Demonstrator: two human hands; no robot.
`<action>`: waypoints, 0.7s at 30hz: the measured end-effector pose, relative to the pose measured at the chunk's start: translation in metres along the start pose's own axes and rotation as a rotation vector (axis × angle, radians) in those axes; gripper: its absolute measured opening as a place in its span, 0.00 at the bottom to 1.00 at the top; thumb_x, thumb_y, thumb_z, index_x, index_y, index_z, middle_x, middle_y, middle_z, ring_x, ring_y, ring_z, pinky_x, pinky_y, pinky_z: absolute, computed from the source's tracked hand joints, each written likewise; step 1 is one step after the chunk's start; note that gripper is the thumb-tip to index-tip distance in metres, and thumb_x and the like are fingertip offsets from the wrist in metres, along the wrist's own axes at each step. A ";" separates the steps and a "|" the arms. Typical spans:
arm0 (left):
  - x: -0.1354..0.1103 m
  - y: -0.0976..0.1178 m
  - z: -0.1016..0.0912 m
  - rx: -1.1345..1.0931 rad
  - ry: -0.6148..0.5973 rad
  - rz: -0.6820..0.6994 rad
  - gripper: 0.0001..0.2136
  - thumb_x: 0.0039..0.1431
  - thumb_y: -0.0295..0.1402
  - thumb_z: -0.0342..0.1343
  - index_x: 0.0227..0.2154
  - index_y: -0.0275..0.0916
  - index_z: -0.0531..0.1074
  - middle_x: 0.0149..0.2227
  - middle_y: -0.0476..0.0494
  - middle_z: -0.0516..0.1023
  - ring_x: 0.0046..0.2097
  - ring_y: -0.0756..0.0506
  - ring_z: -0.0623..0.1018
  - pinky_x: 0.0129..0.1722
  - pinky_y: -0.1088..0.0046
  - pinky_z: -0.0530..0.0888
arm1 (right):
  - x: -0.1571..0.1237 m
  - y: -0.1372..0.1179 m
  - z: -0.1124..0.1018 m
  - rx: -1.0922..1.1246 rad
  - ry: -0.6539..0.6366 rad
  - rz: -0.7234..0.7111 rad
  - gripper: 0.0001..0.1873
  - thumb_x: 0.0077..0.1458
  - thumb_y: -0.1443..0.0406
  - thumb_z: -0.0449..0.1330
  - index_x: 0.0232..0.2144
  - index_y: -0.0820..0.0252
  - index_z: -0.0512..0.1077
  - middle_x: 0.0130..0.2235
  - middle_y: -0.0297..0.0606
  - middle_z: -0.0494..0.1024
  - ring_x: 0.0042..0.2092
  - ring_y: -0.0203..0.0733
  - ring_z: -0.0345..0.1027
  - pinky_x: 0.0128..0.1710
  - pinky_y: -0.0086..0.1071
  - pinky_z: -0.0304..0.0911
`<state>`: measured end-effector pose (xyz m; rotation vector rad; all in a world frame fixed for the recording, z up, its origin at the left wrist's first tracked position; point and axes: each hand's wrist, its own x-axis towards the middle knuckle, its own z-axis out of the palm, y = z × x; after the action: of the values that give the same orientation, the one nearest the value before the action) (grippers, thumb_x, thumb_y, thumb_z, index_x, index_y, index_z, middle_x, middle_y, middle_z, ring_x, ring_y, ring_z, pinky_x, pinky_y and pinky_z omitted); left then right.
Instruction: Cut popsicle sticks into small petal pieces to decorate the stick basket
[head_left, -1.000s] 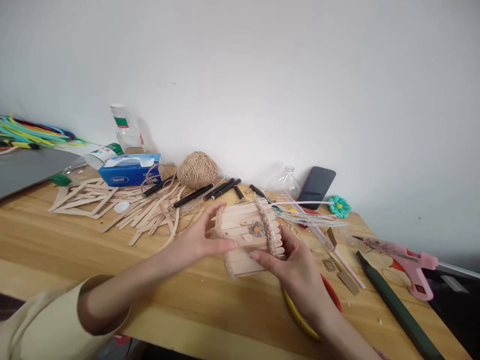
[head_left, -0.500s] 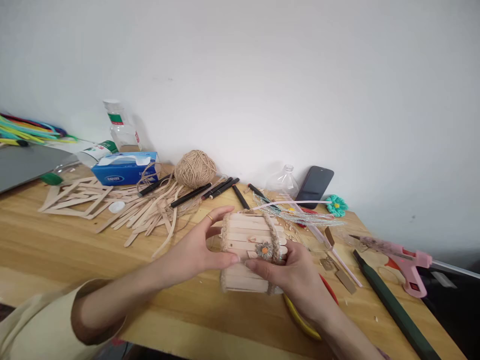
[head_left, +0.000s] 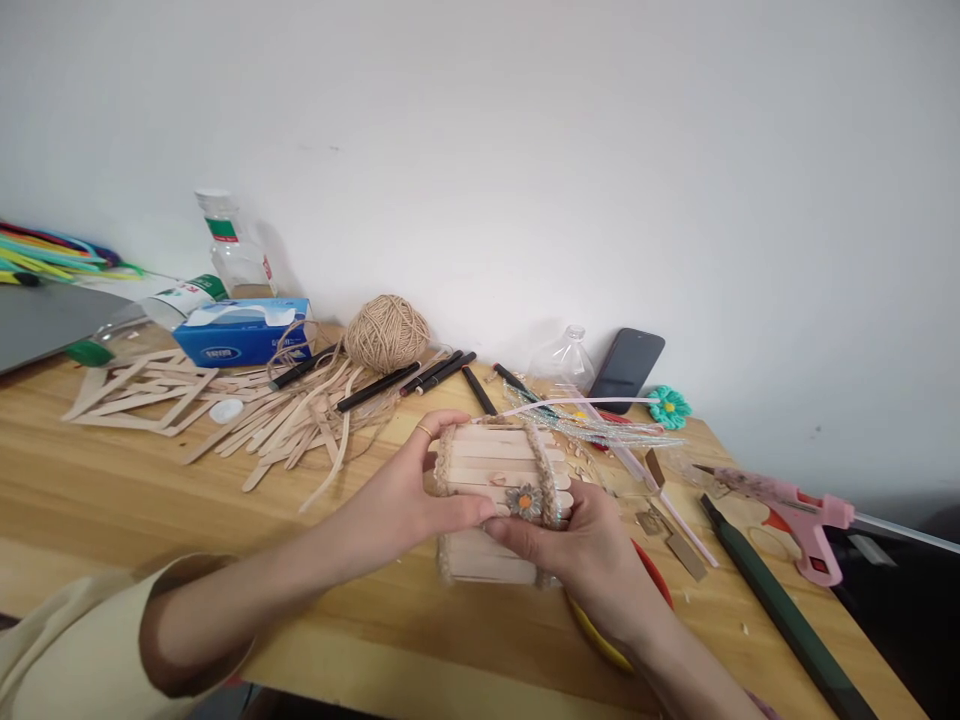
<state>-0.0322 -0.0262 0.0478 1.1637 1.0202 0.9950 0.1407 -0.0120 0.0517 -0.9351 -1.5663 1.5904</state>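
Observation:
A round holder made of wooden craft sticks (head_left: 487,450) lies on its side between my hands, with braided twine around both ends. On its side sits a small grey flower with an orange centre (head_left: 524,501). My left hand (head_left: 420,500) grips the holder from the left, its thumb pressed on the sticks close to the flower. From the right, my right hand (head_left: 592,550) is closed around the other end, thumb below the flower. The fingers behind the holder are hidden. Red and yellow handles (head_left: 600,635) show partly beneath my right hand.
Loose craft sticks (head_left: 292,430), a twine ball (head_left: 388,333), black markers (head_left: 379,387) and a blue tissue box (head_left: 244,335) lie left and behind. At right are a pink glue gun (head_left: 802,510), a dark green bar (head_left: 787,610), a phone (head_left: 628,368) and a teal flower (head_left: 669,407).
My left thumb has slid a little to the right along the sticks, nearer the flower. Both hands keep hold of the holder. The whole view has shifted slightly.

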 end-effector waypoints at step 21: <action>0.002 0.006 0.006 0.003 0.048 -0.015 0.28 0.44 0.34 0.63 0.47 0.43 0.56 0.44 0.45 0.70 0.49 0.43 0.70 0.45 0.69 0.67 | -0.008 -0.007 0.000 0.031 0.153 0.124 0.07 0.43 0.63 0.65 0.29 0.59 0.76 0.26 0.32 0.78 0.28 0.35 0.69 0.28 0.24 0.64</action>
<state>-0.0266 -0.0251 0.0543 1.1374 1.0674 1.0145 0.1444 -0.0193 0.0585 -1.1279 -1.3987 1.5828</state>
